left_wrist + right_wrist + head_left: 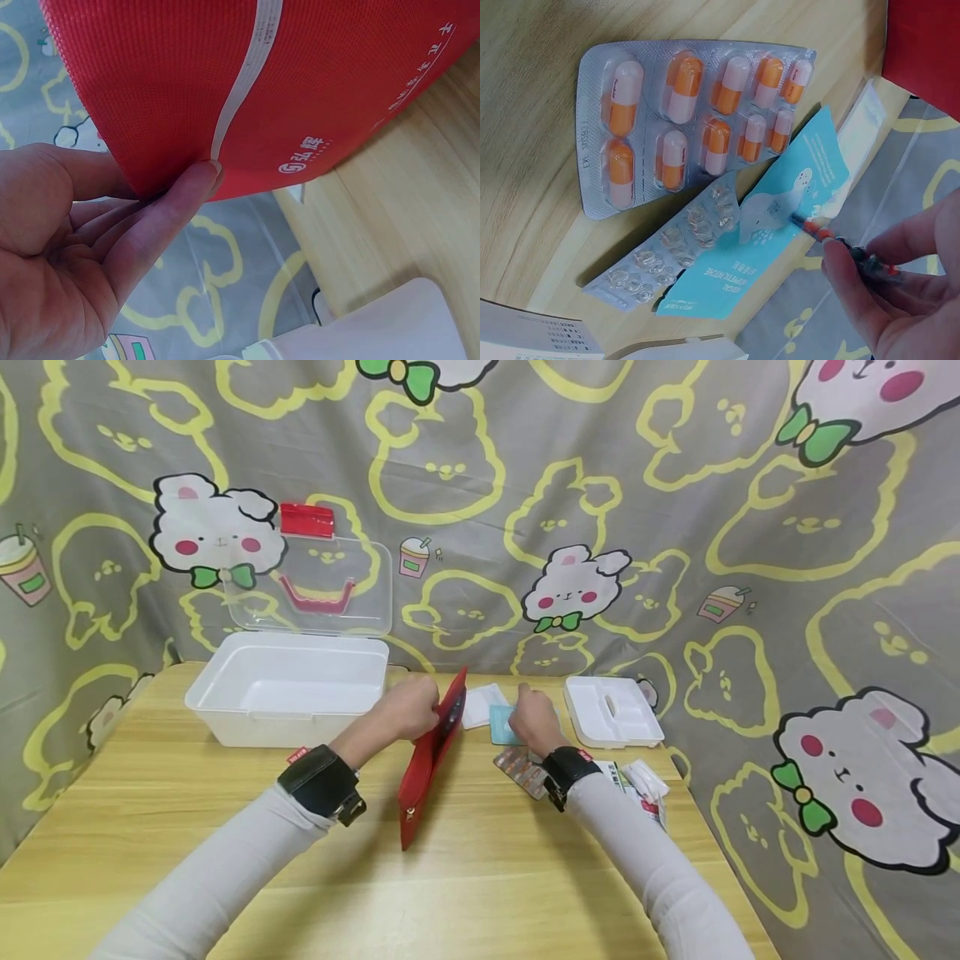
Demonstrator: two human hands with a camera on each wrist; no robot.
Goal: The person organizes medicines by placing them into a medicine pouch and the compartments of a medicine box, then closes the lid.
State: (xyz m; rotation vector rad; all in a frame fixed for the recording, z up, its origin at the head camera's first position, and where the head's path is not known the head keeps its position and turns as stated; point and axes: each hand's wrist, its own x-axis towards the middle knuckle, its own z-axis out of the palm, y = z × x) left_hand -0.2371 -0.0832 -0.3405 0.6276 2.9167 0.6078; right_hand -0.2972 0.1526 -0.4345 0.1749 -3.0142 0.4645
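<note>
My left hand [408,708] pinches the edge of a flat red zip pouch [180,112], holding it upright on its side above the table. White lettering and a pale strip run across its face. My right hand [911,277] pinches a thin blister strip [840,244] seen nearly edge-on, with dark green and red bits in it. Below that hand lie a teal sachet [772,217], a blister pack of orange-and-white capsules [682,112] and a blister pack with clear bubbles [667,251]. In the head view, the right hand hides the strip.
A white plastic box [281,727] stands at the back left, its clear lid [311,581] raised. At the back right is a white compartment tray [613,737]. White packets [647,779] lie by the right wrist, and another white packet [477,708] lies behind the pouch.
</note>
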